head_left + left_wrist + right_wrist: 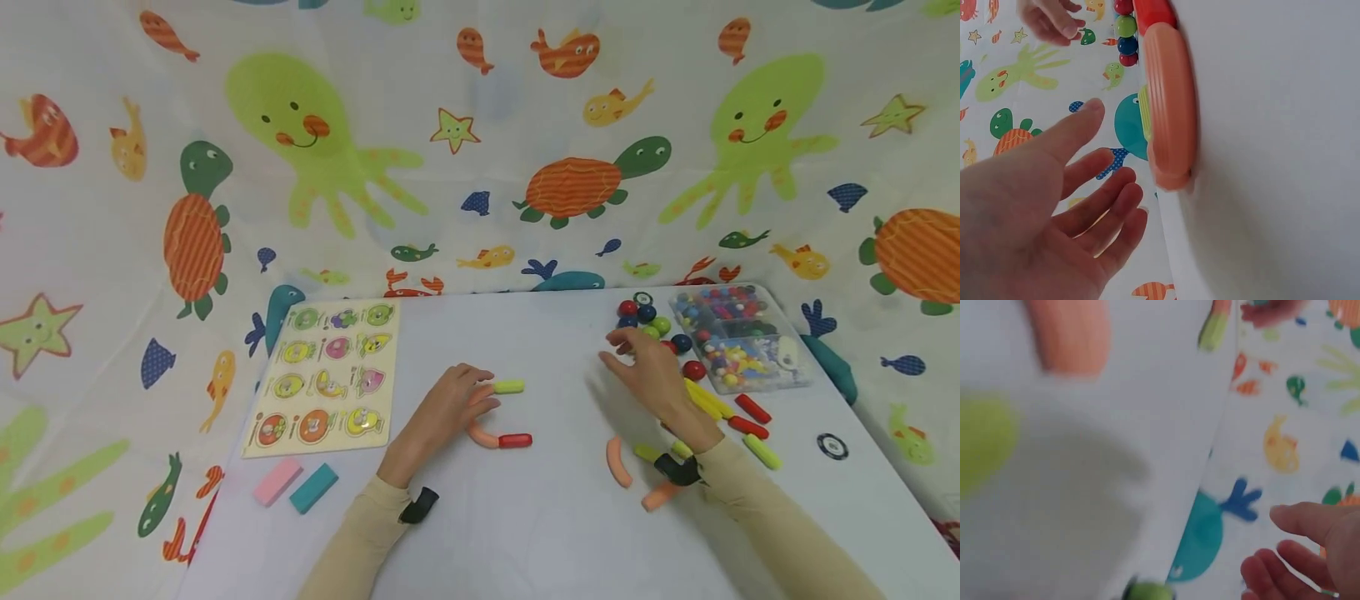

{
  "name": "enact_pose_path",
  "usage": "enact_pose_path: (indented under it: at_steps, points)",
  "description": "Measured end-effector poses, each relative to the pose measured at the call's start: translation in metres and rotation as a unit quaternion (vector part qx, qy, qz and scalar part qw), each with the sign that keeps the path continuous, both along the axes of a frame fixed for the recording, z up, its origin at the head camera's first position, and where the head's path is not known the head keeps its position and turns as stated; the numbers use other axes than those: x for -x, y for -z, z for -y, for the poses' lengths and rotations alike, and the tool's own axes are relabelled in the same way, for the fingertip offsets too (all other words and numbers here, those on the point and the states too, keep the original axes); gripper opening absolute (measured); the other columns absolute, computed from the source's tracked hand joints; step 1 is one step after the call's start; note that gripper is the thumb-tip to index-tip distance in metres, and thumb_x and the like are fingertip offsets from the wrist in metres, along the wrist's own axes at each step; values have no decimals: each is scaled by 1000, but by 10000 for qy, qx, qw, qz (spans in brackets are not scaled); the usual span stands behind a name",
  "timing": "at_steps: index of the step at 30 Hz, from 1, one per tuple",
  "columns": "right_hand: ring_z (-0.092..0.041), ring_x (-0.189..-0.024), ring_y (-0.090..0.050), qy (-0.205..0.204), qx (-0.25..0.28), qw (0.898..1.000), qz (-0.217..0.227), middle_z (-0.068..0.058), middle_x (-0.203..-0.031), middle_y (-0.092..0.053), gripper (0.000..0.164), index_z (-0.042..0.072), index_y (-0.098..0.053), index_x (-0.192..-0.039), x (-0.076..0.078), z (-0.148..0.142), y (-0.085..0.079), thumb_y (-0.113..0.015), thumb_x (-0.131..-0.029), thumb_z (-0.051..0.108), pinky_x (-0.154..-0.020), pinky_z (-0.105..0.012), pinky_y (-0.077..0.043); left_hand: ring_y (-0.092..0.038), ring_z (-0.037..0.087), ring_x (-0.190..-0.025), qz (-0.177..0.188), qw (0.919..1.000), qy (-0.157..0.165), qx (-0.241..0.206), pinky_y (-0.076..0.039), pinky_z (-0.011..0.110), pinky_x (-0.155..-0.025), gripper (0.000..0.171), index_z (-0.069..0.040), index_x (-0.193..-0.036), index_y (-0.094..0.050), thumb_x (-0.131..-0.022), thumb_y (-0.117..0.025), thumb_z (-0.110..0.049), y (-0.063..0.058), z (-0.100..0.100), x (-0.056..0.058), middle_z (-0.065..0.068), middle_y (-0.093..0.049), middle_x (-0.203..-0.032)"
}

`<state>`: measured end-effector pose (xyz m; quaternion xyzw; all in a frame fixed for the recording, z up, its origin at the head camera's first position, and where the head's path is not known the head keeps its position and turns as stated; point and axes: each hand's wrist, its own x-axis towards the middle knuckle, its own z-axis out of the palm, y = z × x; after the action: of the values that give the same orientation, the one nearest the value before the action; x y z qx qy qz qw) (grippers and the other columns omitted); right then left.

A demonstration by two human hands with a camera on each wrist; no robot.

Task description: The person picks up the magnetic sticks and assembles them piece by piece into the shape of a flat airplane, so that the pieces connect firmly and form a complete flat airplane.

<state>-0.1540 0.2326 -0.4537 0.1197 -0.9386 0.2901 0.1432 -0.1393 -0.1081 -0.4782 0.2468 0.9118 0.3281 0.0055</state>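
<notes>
On the white table, two curved orange pieces (483, 437) form a bend, with a light green stick (509, 387) at one end and a red stick (515, 441) at the other. My left hand (442, 408) hovers beside this bend, fingers relaxed; the left wrist view shows a gap between the hand and the orange piece (1171, 100). My right hand (648, 371) is raised with loosely bent fingers, holding nothing, close to several coloured balls (693, 370). Yellow sticks (705, 400) lie partly hidden behind that hand.
A wooden fruit picture board (322, 375) lies at left, with pink (278, 482) and teal (314, 488) blocks before it. At right are a clear bead box (791, 379), red sticks (752, 408), a green stick (762, 452) and a loose curved orange piece (618, 462).
</notes>
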Motion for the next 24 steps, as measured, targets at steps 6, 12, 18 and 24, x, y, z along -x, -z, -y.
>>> enact_pose_path:
  at_steps: [6, 12, 18, 24]
  points:
    - [-30, -80, -64, 888, -140, 9945, 543, -19, -98, -70, 35, -2, -67, -113, 0, -43, 9, -77, -91, 24, -65, -37, -48, -56, 24, -118, 363, 9993, 35, 75, -50, 41, -102, 45, -8, -131, -65, -94, -74, -32, 8, -6, 12, 10, -62, -128]
    - [-25, -60, -54, 1543, -700, 9753, 1416, -12, -71, -63, 50, -3, -67, -100, -4, -62, 13, -78, -88, 44, -56, -41, -39, -58, 24, -114, 418, 9987, -27, 275, -51, 40, -99, 42, -8, -128, -67, -92, -77, -27, 11, -10, 20, 11, -63, -125]
    - [-33, -68, -52, 1800, -1197, 9663, 1396, -8, -60, -55, 49, 0, -64, -79, -4, -67, 19, -80, -85, 46, -76, -59, -37, -58, 24, -106, 553, 9981, 5, 259, -50, 39, -92, 40, -7, -125, -68, -91, -78, -26, 14, -11, 24, 10, -64, -119]
    - [-45, -84, -55, 1789, -1338, 9647, 1397, -9, -60, -55, 47, 3, -60, -73, -4, -66, 22, -82, -83, 44, -96, -75, -24, -56, 19, -97, 408, 9986, 135, 317, -48, 33, -83, 36, -9, -122, -70, -91, -77, -26, 19, -14, 27, 7, -64, -112]
